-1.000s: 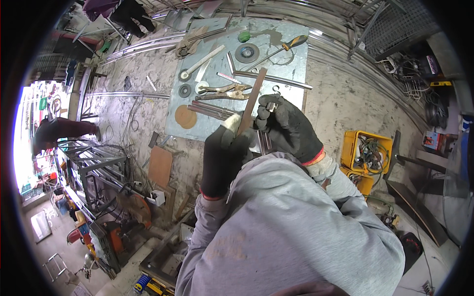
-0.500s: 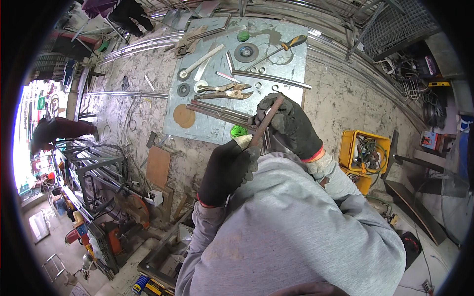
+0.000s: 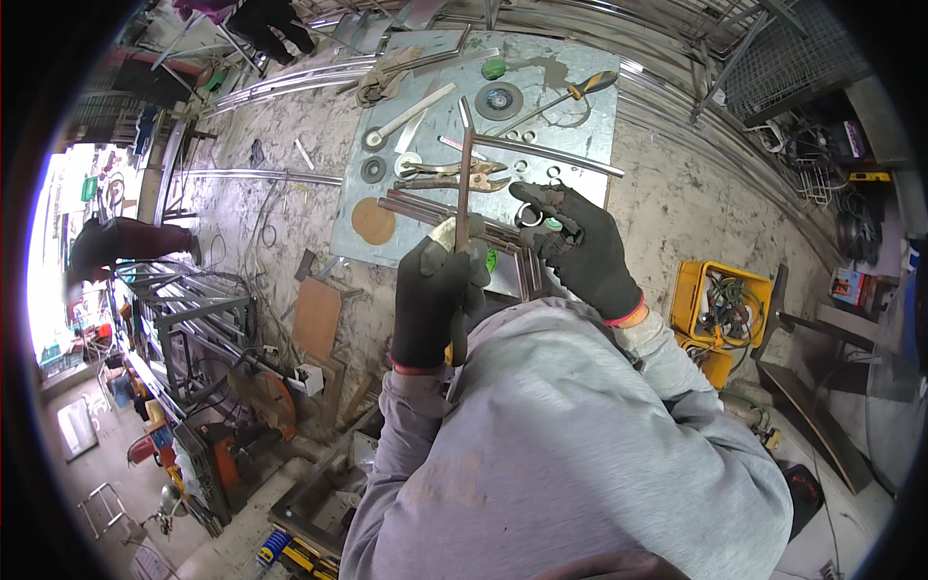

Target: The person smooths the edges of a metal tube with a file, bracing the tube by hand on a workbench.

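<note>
My left hand [image 3: 432,300], in a black glove with a pale thumb tip, is closed around the lower end of a narrow brown metal bar [image 3: 465,179], which points away from me over the metal sheet [image 3: 362,227]. My right hand [image 3: 590,249], also black-gloved, has a small shiny metal ring [image 3: 529,215] between its thumb and fingers. The bar and the ring are apart. Under and between the hands lie several dark metal bars [image 3: 425,206]. Locking pliers [image 3: 464,176] lie just beyond them. Several smaller rings [image 3: 554,171] rest on the sheet past my right hand.
Also on the sheet are a grinding disc [image 3: 500,101], a screwdriver [image 3: 592,85], brown round discs [image 3: 372,221] and a rag [image 3: 385,79]. A yellow crate [image 3: 688,300] of tools stands at right. Metal frames [image 3: 184,314] and another person [image 3: 126,242] are at left.
My right hand has let go of the bar's far end and moved right, now showing a ring in its fingers. The left hand has turned the bar more upright. The view has shifted slightly.
</note>
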The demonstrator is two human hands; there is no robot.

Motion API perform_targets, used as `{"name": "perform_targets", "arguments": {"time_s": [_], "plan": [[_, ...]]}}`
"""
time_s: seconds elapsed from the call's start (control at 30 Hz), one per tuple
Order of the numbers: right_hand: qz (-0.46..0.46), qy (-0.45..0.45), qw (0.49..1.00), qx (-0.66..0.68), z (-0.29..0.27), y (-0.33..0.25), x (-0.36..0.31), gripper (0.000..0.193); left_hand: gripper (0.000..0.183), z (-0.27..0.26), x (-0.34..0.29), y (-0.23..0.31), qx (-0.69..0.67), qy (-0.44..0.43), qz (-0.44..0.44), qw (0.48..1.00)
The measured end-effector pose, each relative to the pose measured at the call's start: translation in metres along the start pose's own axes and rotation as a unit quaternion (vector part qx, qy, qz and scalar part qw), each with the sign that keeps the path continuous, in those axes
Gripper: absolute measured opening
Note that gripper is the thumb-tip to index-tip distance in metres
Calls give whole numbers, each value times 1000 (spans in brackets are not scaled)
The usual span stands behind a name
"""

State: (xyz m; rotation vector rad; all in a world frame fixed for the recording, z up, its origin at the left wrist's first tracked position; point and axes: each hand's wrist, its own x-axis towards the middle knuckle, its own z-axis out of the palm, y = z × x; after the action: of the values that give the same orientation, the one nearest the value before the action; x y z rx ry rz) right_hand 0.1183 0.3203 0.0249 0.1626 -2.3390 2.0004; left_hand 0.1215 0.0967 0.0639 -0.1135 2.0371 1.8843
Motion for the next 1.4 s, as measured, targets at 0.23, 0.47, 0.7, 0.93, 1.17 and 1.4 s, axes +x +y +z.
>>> {"name": "perform_targets", "arguments": {"time_s": [0.23,0.47,0.7,0.93,1.17,1.4], "plan": [[-77,42,994,-68,3,0,-1,49,23,6,2,1,-159,10,-76,984],[-14,31,999,-27,5,0,-5,52,27,5,5,-11,-45,2,7,999],[19,23,999,36,6,-16,-5,46,26,4,-2,-6,-37,-17,-20,999],[75,-23,975,206,1,-2,-6,67,23,11,-9,-6,228,-44,163,959],[52,-24,991,117,-1,-2,-5,73,32,9,-14,-18,244,-10,230,942],[38,-14,994,106,0,-3,-2,72,37,7,-21,-8,181,-67,118,974]]}}
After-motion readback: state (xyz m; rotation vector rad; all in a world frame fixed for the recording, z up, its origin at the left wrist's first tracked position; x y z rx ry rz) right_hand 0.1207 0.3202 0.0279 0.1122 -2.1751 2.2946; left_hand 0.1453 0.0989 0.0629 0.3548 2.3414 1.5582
